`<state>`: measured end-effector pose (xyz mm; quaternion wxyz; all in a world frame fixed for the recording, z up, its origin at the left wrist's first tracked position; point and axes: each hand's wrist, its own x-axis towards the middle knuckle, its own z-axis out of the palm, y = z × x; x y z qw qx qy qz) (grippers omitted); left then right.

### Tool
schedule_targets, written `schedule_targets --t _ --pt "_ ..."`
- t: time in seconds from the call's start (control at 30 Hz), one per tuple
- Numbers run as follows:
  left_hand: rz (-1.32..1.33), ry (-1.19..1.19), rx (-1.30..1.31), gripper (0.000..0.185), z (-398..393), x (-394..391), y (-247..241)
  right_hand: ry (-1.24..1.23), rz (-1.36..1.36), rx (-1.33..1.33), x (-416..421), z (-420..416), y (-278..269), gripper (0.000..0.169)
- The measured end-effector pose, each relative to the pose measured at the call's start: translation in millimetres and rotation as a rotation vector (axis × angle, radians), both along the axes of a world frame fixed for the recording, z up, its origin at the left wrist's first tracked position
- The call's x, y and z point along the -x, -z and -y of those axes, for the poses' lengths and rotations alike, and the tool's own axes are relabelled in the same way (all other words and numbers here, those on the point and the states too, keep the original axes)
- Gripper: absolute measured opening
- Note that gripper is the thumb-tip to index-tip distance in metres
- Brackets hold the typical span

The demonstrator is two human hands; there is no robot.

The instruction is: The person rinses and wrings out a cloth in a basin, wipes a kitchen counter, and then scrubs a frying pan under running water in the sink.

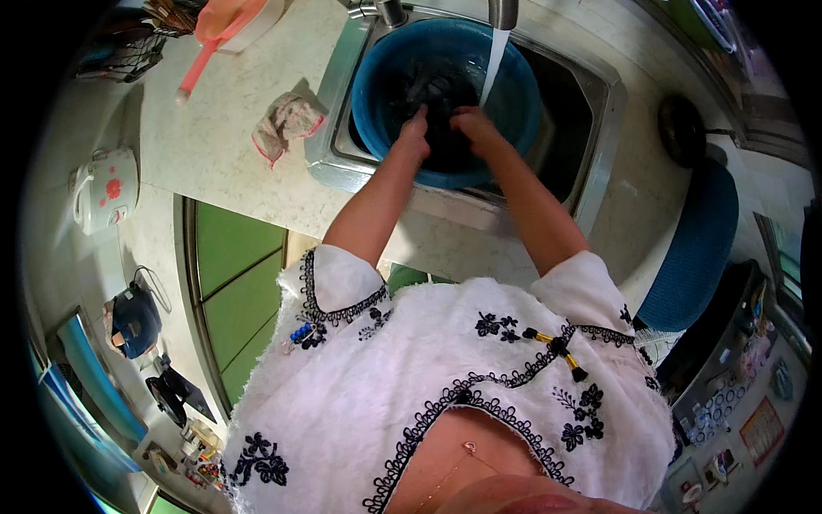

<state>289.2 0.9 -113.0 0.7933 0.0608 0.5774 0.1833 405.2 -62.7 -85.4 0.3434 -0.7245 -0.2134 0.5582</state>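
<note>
Both hands reach into a round blue plastic basin (367, 96) that sits over a metal sink (607, 122). Dark wet cloth (443, 87) lies in the basin. My left hand (417, 133) is at the near left part of the cloth, its fingers against the dark material. My right hand (474, 125) touches the cloth to the right, with its fingers curled. Water runs from the faucet spout (503, 14) into the basin, just beyond my right hand. The dark cloth and shadow hide some fingertips, and how firmly either hand grips cannot be told.
A crumpled rag with a pink edge (286, 125) lies on the countertop (218, 154) left of the sink. Farther left are a pink long-handled scoop (209, 54) and a white appliance with red flowers (109, 189). A round dark lid-like object (681, 130) stands at right.
</note>
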Motion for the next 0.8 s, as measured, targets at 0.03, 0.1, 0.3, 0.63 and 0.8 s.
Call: schedule_targets --t 0.03,0.1,0.3,0.63,0.8 --pt "-0.071 0.034 0.009 0.037 -2.4 -3.1 -18.3 0.132 -0.135 -0.056 1.4 7.5 -0.6 0.033" --pt "-0.022 0.245 -0.188 0.038 -3.0 -1.1 -3.8 -0.066 -0.159 -0.007 -6.2 17.4 -37.5 0.042" --pt "-0.264 0.714 -0.652 0.040 5.9 -5.0 -22.9 -0.196 0.227 -0.066 -68.6 -26.2 2.0 0.062" --pt "-0.444 1.388 -1.004 0.047 -8.7 25.8 -82.4 0.266 0.139 -0.234 -67.6 -11.6 -57.4 0.053" --pt "-0.838 1.524 -1.414 0.040 -65.1 13.2 -118.0 -0.081 0.586 -0.218 -88.5 19.3 -29.0 0.037"
